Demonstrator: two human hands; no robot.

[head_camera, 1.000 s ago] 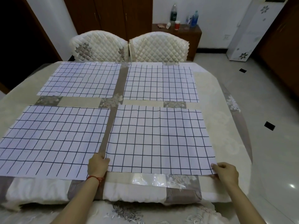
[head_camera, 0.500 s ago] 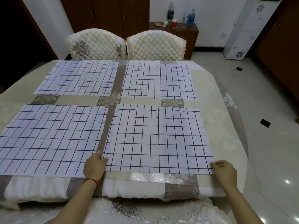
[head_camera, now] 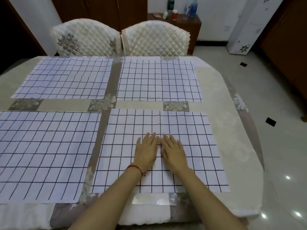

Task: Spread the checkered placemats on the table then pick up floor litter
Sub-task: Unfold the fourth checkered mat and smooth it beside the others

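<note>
On the near right placemat (head_camera: pixel 191 146), both hands lie flat, side by side at its middle, palms down and fingers stretched out toward the far end of the table. The left hand (head_camera: pixel 146 151) is fully spread, gripping nothing, just pressed onto the cloth, with a red string bracelet (head_camera: pixel 135 168) at the wrist. The right hand (head_camera: pixel 173 153) sits just beside it, equally open, index fingers almost touching, nothing pinched or held. Four checkered placemats cover the table (head_camera: pixel 232 138), laid two by two: the near left placemat (head_camera: pixel 46 153) lies flat beside the one under the hands, a strip of the patterned tablecloth showing between them. Beyond that, the far left placemat (head_camera: pixel 66 78) shows a few creases, and the far right placemat (head_camera: pixel 157 80) lies next to it, close to the far edge. Two quilted white chairs (head_camera: pixel 119 39) stand pushed up against that far side. Behind them a dark wooden sideboard (head_camera: pixel 191 25) carries bottles and cups. To the right, pale glossy floor (head_camera: pixel 282 146) with small dark diamond inlays; whether any litter lies on it cannot be made out.
</note>
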